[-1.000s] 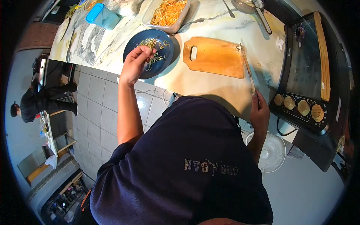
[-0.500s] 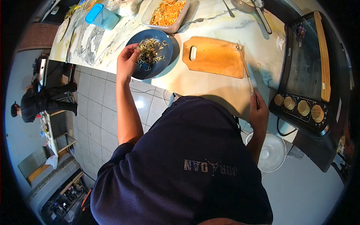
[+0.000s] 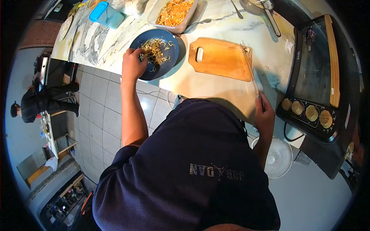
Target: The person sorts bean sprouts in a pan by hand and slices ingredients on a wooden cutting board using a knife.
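A dark blue bowl (image 3: 172, 61) sits at the front edge of the marble-patterned table and holds a loose heap of bean sprouts (image 3: 156, 52) with dark bits among them. My left hand (image 3: 133, 64) reaches over the bowl's left rim, its curled fingers closed at the edge of the sprouts; the fingertips are partly hidden. In my right hand (image 3: 265, 111) is the handle of a knife (image 3: 252, 75), at the table's front edge. The blade points away from me and crosses the right end of a wooden cutting board (image 3: 219, 58).
Behind the bowl stands a plastic container (image 3: 175, 29) of orange and white shreds. A blue-lidded container (image 3: 108, 17) is at the back left, a strainer (image 3: 252, 7) at the back right. A toaster oven (image 3: 314, 73) borders the right. Another person (image 3: 34, 100) stands far left.
My left hand has turned and lowered, fingers now curled down into the left side of the sprouts. The knife's tip has shifted slightly left over the board; my right hand stays nearly in place.
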Available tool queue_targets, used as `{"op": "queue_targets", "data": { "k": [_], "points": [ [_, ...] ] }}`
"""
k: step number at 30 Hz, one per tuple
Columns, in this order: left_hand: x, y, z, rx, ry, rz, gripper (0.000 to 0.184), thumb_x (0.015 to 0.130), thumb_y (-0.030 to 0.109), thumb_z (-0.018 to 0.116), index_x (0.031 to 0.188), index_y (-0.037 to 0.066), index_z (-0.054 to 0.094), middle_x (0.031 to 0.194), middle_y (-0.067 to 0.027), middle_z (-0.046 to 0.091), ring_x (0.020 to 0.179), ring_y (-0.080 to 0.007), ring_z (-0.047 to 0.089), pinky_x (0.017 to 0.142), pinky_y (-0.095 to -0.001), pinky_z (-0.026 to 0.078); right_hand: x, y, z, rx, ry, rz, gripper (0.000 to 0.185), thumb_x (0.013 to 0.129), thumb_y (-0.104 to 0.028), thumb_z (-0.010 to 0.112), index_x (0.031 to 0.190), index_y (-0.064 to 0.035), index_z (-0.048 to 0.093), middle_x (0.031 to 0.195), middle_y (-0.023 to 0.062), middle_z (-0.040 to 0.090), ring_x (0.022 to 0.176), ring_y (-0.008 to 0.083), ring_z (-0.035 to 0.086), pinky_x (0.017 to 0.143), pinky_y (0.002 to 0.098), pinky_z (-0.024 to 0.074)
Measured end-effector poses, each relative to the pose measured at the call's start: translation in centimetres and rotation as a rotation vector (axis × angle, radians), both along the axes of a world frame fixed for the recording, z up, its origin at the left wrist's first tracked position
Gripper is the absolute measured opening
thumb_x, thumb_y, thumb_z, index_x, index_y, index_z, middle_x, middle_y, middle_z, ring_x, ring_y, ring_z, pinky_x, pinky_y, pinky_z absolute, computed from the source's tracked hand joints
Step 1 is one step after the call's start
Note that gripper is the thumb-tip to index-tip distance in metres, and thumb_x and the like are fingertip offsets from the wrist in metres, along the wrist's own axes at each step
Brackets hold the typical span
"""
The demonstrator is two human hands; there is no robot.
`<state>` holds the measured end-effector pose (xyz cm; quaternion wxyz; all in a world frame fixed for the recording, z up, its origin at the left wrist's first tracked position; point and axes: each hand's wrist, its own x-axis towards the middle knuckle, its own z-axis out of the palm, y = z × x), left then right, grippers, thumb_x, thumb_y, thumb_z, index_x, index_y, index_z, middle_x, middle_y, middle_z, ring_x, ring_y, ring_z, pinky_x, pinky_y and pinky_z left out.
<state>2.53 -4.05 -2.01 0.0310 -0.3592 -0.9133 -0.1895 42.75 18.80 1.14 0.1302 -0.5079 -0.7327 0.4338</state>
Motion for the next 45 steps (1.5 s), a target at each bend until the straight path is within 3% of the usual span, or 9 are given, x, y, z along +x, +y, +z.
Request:
{"op": "queue_targets", "data": {
  "k": [13,19,22,24,25,27,33,45],
  "points": [
    [-0.2,1.1,-1.1,-0.017,0.04,0.02,0.015,0.076,0.021,0.073,0.089,0.014,0.074,0.101,-0.0142,0.061,0.099,-0.0335,0.057,0.086,-0.0423,0.048,-0.2,0.0,-0.1,0.027,-0.023,0.005,0.039,0.096,-0.029,0.054,0.127,-0.0062,0.061,0.115,0.0199,0.067,0.107,0.0264,0.065,0.092,0.035,0.0483],
    [-1.4,0.3,-2.4,-0.006,0.126,0.004,0.016,0.079,0.017,0.071,0.09,0.005,0.07,0.099,-0.0158,0.062,0.098,-0.0349,0.057,0.085,-0.0433,0.048,-0.1,0.1,-0.2,0.005,-0.021,0.0,0.039,0.096,-0.029,0.055,0.127,-0.0069,0.061,0.115,0.0198,0.067,0.107,0.0259,0.065,0.092,0.0346,0.0479],
    [-1.7,0.1,-1.5,0.149,0.059,-0.08,0.019,0.085,0.018,0.07,0.091,0.001,0.066,0.091,-0.015,0.062,0.087,-0.0288,0.06,0.079,-0.0374,0.048,-0.1,0.2,-0.2,-0.004,-0.014,-0.001,0.038,0.096,-0.029,0.054,0.127,-0.0072,0.061,0.115,0.0193,0.067,0.107,0.0262,0.065,0.093,0.0349,0.0478],
    [-0.9,0.3,0.2,0.286,-0.384,0.082,0.02,0.091,0.019,0.066,0.094,-0.001,0.062,0.083,-0.0112,0.062,0.076,-0.0187,0.058,0.072,-0.0293,0.047,-0.2,0.2,-0.3,-0.009,-0.008,0.002,0.038,0.096,-0.029,0.054,0.126,-0.0072,0.061,0.115,0.019,0.067,0.107,0.0266,0.065,0.093,0.0352,0.0477],
    [-0.6,0.3,0.7,0.286,-0.384,0.083,0.02,0.091,0.019,0.066,0.094,-0.001,0.062,0.083,-0.0112,0.062,0.076,-0.0187,0.058,0.072,-0.0293,0.047,-0.2,0.2,-0.3,0.003,-0.029,0.004,0.038,0.096,-0.029,0.054,0.126,-0.0074,0.062,0.115,0.0188,0.067,0.107,0.0271,0.065,0.093,0.0356,0.0478],
    [-0.3,0.3,1.2,0.387,-0.461,0.112,0.017,0.095,0.016,0.062,0.097,-0.001,0.059,0.083,-0.005,0.061,0.074,-0.0105,0.054,0.068,-0.0229,0.044,-0.3,0.2,-0.3,0.016,-0.05,0.008,0.038,0.096,-0.029,0.054,0.126,-0.0076,0.062,0.115,0.0187,0.067,0.107,0.0276,0.065,0.093,0.036,0.0478],
    [0.1,0.2,0.9,0.656,-0.579,0.03,0.013,0.092,0.007,0.064,0.102,0.0,0.058,0.089,-0.0019,0.063,0.082,-0.0086,0.058,0.074,-0.0217,0.047,-0.5,0.1,0.0,0.017,-0.051,0.009,0.039,0.095,-0.028,0.054,0.126,-0.0057,0.061,0.116,0.0201,0.067,0.107,0.0283,0.066,0.093,0.036,0.0478],
    [-0.5,-0.1,0.3,0.66,-0.69,0.108,0.013,0.091,0.003,0.064,0.102,-0.001,0.061,0.094,-0.0053,0.067,0.083,-0.0104,0.063,0.077,-0.0228,0.049,0.1,0.2,-0.5,0.029,-0.023,0.017,0.038,0.095,-0.028,0.055,0.126,-0.0052,0.061,0.114,0.0202,0.067,0.107,0.0268,0.066,0.093,0.0349,0.0481]
  ]
}}
